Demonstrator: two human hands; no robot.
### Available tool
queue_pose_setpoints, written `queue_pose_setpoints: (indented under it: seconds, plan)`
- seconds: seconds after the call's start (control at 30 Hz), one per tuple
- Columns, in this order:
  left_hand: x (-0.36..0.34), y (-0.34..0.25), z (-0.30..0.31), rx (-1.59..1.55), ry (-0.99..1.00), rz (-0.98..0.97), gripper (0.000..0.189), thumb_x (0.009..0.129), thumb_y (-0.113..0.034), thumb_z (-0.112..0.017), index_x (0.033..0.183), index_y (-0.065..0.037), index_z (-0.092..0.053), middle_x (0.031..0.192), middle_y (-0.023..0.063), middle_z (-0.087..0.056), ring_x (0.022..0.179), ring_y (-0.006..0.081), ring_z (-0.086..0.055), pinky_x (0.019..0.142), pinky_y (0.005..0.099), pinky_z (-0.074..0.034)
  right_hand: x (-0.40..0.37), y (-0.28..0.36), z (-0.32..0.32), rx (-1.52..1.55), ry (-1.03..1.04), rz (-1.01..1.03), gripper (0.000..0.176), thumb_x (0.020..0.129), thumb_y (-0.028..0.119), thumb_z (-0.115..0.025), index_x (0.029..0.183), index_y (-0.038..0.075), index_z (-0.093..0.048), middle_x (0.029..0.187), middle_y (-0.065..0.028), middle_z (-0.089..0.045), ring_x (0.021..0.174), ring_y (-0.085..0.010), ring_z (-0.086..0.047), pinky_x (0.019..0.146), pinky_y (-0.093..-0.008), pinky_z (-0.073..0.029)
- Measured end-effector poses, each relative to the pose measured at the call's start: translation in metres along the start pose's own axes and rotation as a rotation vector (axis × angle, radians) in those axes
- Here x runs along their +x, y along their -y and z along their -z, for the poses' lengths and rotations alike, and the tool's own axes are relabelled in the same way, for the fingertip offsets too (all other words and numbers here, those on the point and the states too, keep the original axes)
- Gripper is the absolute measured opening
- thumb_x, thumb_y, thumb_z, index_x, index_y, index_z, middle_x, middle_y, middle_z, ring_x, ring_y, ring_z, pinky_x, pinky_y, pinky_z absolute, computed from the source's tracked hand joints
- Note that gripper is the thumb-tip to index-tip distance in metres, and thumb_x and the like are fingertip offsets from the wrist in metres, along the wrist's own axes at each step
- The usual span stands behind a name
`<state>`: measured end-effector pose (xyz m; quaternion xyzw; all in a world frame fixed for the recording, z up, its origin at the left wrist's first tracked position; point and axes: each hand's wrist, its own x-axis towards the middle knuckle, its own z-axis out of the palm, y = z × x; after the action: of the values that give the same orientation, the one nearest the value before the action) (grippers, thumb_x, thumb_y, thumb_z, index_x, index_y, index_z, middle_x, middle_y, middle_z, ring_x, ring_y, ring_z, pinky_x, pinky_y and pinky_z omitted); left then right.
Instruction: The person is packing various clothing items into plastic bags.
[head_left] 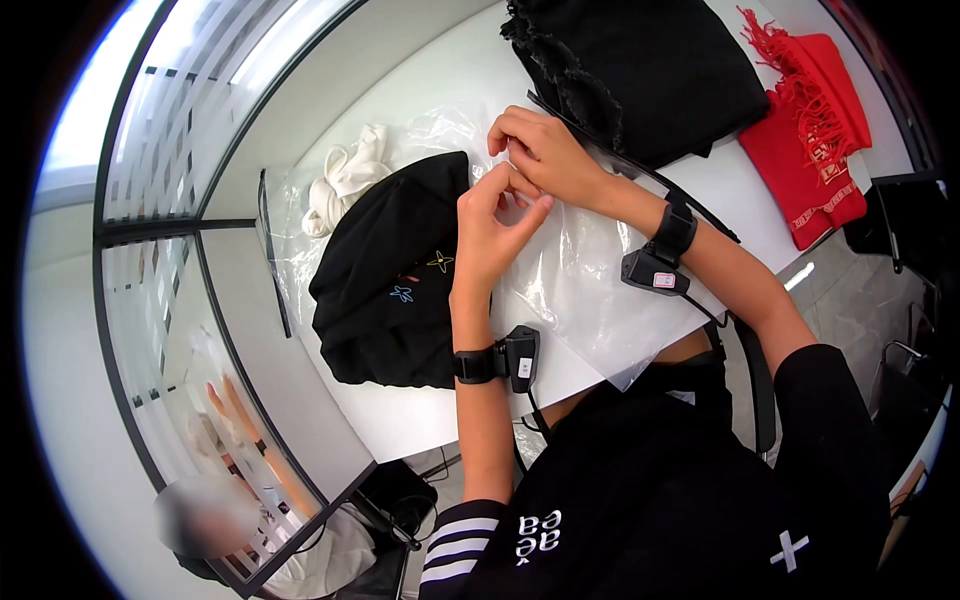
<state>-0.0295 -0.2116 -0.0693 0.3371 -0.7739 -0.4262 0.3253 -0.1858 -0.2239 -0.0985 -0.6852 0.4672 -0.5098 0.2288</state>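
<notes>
Plastic bag (pixel 568 285) lies beneath left hand (pixel 488 225) and right hand (pixel 553 158) (both curled, grip impossible to tell)

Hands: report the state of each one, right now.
Left hand: partly curled; any grip on the clear plastic cannot be told.
Right hand: curled; whether it holds anything cannot be told.

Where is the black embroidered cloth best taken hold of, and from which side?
Probably by the lower-left edge of the black embroidered cloth, coming from the wearer's left: that rounded edge looks exposed, while the left hand and forearm flank its right side and the white cloth sits by its upper left.
</notes>
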Motion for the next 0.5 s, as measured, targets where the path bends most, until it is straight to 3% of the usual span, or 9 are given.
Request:
queue_pose_setpoints:
  seconds: [0.07,0.13,0.5]
  plan:
    - [0.0001,0.0012,0.0,-0.009,-0.001,0.0,0.018,0.074,-0.01,-0.072,0.08,-0.001,-0.058,0.075,-0.0007,-0.059,0.067,0.0097,-0.046,0.066,0.0242,-0.037,0.0002,0.0002,-0.0006,-0.001,0.002,0.005,0.012,0.084,-0.003,-0.045,0.087,0.0,-0.056,0.086,-0.0112,-0.058,0.07,-0.0244,-0.056,0.062,-0.034,-0.045]
    - [0.0001,0.003,0.0002,-0.018,-0.002,-0.001,0.017,0.075,-0.01,-0.071,0.08,0.0,-0.058,0.075,-0.0004,-0.058,0.067,0.01,-0.047,0.066,0.0244,-0.037,0.0007,0.0014,-0.0013,0.015,-0.028,0.009,0.012,0.079,-0.001,-0.047,0.084,0.001,-0.058,0.081,-0.0133,-0.058,0.068,-0.0286,-0.056,0.061,-0.0391,-0.044]
    - [-0.0001,0.0006,0.0016,-0.022,0.026,-0.023,0.019,0.069,-0.009,-0.066,0.083,-0.001,-0.057,0.08,0.0014,-0.059,0.069,0.0123,-0.048,0.067,0.0256,-0.04,0.0003,0.0021,-0.0008,0.039,-0.021,-0.008,0.012,0.079,-0.001,-0.047,0.084,0.001,-0.058,0.082,-0.0131,-0.059,0.07,-0.028,-0.056,0.063,-0.0382,-0.045]
